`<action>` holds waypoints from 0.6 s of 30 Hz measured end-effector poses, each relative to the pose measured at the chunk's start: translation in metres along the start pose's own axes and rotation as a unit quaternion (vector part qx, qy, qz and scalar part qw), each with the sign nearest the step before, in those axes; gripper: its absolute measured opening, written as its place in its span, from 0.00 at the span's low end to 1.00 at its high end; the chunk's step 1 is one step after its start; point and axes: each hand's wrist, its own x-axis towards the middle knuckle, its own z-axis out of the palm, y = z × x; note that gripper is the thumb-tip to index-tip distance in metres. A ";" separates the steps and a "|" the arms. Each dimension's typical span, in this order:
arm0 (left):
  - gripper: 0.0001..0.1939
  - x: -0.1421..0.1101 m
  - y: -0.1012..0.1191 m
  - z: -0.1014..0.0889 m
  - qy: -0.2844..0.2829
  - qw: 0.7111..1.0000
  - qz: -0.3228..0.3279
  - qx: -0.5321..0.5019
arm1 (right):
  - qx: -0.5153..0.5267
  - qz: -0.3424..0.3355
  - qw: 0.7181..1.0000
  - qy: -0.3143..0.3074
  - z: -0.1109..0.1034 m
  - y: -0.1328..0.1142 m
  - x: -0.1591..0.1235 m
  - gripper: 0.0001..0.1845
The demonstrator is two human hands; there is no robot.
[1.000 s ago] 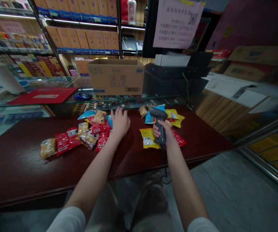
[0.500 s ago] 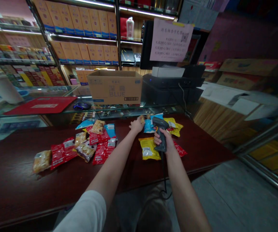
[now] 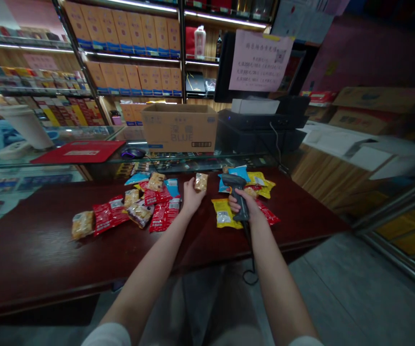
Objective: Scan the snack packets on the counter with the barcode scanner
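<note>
My left hand [image 3: 192, 196] is closed on a small clear-wrapped snack packet [image 3: 201, 182], tan inside, over the middle of the dark red table [image 3: 120, 259]. In my right hand [image 3: 245, 203] is a black barcode scanner [image 3: 236, 188], gripped by its handle, its cable hanging over the table's front edge. Beneath and beside the scanner lie a yellow snack bag [image 3: 223, 215], blue bags [image 3: 238, 171], a red bag [image 3: 267, 213] and more yellow bags [image 3: 265, 185]. Left of my left hand is a loose pile with red bags [image 3: 164, 216], blue bags and clear-wrapped snacks [image 3: 83, 225].
Behind the table, a glass counter carries an open cardboard box [image 3: 180, 129], a mouse [image 3: 132, 153], a red mat [image 3: 79, 151] and a white cup [image 3: 29, 126]. A monitor [image 3: 225, 67] with a paper sign stands right of the box. Stocked shelves line the back.
My left hand has drawn the wrapped snack packet left and nearer, away from the right-hand pile, turning its face into view. My right hand still holds the scanner. The view has shifted slightly.
</note>
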 end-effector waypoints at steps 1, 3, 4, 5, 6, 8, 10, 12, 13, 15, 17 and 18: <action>0.35 0.000 0.002 -0.002 0.013 0.998 0.051 0.023 | -0.007 0.007 1.000 -0.005 0.001 0.000 -0.001 0.18; 0.32 0.000 0.004 -0.004 0.022 0.992 0.118 0.042 | -0.020 0.015 1.000 -0.011 0.001 -0.002 -0.002 0.18; 0.32 -0.001 0.005 -0.004 0.021 0.988 0.144 0.050 | -0.025 0.015 0.999 -0.012 0.001 -0.002 -0.002 0.18; 0.32 -0.001 0.006 -0.005 0.017 0.985 0.164 0.058 | -0.029 0.014 0.999 -0.013 0.001 -0.003 -0.002 0.18; 0.33 -0.002 0.005 -0.005 0.011 0.982 0.176 0.068 | -0.031 0.014 0.999 -0.013 0.001 -0.003 -0.002 0.18; 0.33 -0.003 0.004 -0.005 -0.012 0.978 0.189 0.087 | -0.031 0.011 0.999 -0.017 -0.001 -0.002 -0.001 0.18; 0.33 -0.004 0.002 -0.005 -0.041 0.975 0.197 0.098 | -0.025 0.000 0.999 -0.021 -0.003 0.000 0.001 0.18; 0.34 -0.005 0.001 -0.004 -0.063 0.971 0.204 0.106 | -0.025 -0.012 0.999 -0.023 -0.004 0.002 0.002 0.19; 0.34 -0.006 0.001 -0.003 -0.069 0.969 0.208 0.111 | -0.029 -0.014 0.999 -0.024 -0.004 0.003 0.003 0.19; 0.33 -0.007 0.003 -0.003 -0.074 0.965 0.217 0.127 | -0.039 -0.015 0.999 -0.022 -0.003 0.005 0.003 0.20; 0.32 -0.009 0.005 -0.003 -0.078 0.960 0.227 0.146 | -0.047 -0.017 0.999 -0.018 -0.001 0.006 0.003 0.21; 0.30 -0.010 0.006 -0.004 -0.080 0.957 0.230 0.155 | -0.050 -0.018 0.998 -0.016 0.000 0.006 0.003 0.21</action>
